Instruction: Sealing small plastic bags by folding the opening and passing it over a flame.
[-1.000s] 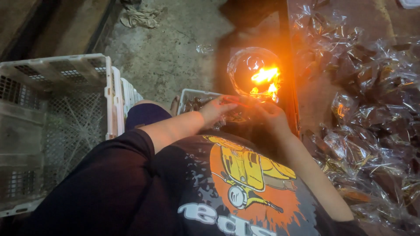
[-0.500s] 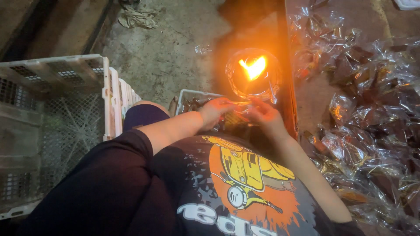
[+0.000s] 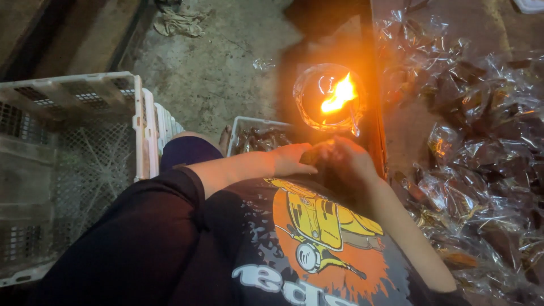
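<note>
My left hand [image 3: 292,160] and my right hand [image 3: 347,162] meet in front of my chest, fingers pinched together on a small dark packet [image 3: 312,155]. Little of the packet shows between the fingers. Just beyond the hands a flame [image 3: 339,95] burns in a round glass bowl lamp [image 3: 309,102]. The hands sit just below the lamp's near rim, apart from the flame. My left forearm is bare below a black sleeve.
A large white plastic crate [image 3: 68,170] stands at the left. A small white basket [image 3: 258,136] with dark packets lies under my left hand. Several clear bags with dark contents [image 3: 476,158] are heaped at the right, past a dark wooden edge [image 3: 375,113]. A rag [image 3: 178,20] lies on the concrete floor.
Both hands have drawn back a little from the flame toward my body, still pinched together. The flame has flickered and changed shape.
</note>
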